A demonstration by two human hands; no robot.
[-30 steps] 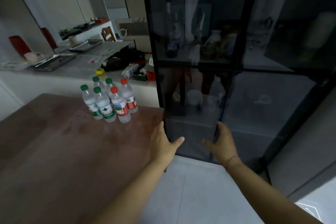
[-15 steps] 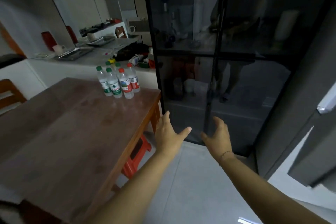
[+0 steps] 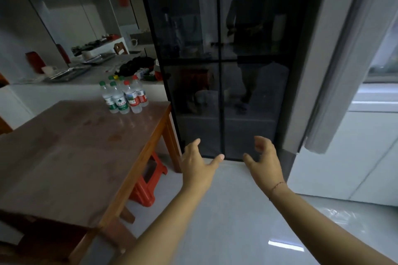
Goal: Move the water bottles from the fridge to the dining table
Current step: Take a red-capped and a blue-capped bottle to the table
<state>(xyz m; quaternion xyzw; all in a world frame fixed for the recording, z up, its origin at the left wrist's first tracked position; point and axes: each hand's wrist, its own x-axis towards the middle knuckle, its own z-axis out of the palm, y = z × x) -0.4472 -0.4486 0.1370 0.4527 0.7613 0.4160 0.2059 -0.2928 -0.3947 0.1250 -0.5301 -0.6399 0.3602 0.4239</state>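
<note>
Water bottles (image 3: 123, 98) stood upright in a tight cluster at the far corner of the dining table (image 3: 71, 157), some with green caps and some with red, well to the left of and beyond both hands. They sat close to the table's far edge and not far from its right edge, while the broad wooden top nearer the camera lay bare.

Both hands were held out over the pale floor (image 3: 215, 221), empty. The left hand (image 3: 197, 162) was spread, fingers apart and thumb pointing right; the right hand (image 3: 263, 160) was loosely curled with fingers apart, gripping nothing. A clear gap separated the two hands, and neither touched anything.

Just beyond the fingertips stood a dark glass-fronted cabinet (image 3: 219, 71), its two doors closed, their meeting seam roughly in line with the gap between the hands. Left of the left hand, the table's right edge and leg ran close to the cabinet's left frame, with a red stool (image 3: 148, 180) tucked under the table. Right of the right hand, a grey door (image 3: 336, 71) hung open, its lower edge above floor level.
</note>
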